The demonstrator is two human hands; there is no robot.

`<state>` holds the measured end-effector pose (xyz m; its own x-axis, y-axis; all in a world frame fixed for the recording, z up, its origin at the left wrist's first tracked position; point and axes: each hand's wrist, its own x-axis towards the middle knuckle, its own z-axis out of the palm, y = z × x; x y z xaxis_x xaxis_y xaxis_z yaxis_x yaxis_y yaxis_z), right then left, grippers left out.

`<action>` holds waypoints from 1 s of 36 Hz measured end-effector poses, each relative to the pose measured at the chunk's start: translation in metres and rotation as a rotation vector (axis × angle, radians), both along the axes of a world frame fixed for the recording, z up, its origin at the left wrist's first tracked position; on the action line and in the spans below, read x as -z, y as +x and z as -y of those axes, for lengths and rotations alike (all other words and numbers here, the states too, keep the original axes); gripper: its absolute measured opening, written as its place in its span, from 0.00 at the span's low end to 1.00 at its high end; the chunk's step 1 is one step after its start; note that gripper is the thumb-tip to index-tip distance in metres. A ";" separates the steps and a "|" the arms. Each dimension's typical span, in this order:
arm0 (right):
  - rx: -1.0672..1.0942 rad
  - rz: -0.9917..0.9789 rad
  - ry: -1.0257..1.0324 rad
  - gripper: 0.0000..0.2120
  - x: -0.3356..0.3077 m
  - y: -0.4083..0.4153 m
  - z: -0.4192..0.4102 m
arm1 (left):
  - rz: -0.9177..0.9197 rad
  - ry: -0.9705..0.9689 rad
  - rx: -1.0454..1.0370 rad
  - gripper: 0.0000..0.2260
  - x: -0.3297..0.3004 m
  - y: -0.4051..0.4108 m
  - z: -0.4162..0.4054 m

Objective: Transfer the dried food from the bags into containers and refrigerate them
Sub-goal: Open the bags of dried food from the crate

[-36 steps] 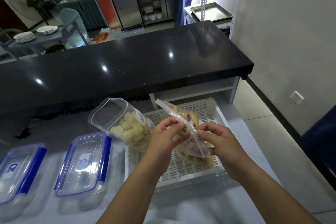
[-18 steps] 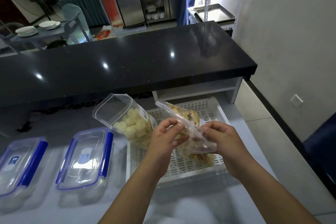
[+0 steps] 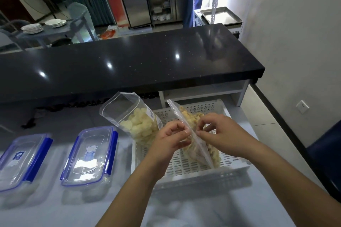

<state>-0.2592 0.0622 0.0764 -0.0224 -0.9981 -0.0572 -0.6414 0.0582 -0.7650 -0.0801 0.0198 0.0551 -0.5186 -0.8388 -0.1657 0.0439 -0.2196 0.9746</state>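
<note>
Both hands, the left hand (image 3: 170,137) and right hand (image 3: 219,133), have now turned the clear zip bag of yellow dried food (image 3: 195,142) edge-on; curled fingers (image 3: 186,131) pinch its seal from either side, probably to open it.

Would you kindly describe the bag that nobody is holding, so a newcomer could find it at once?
Start at the white perforated tray below the black counter. At its left edge leans a clear bag of pale cubes. Unlike the bag pinched between the left hand and right hand, it stands untouched with its mouth gaping open.
</note>
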 end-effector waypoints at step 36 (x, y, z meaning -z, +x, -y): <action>0.043 0.039 -0.083 0.12 0.011 0.014 0.000 | 0.137 -0.146 -0.166 0.06 0.014 -0.016 0.000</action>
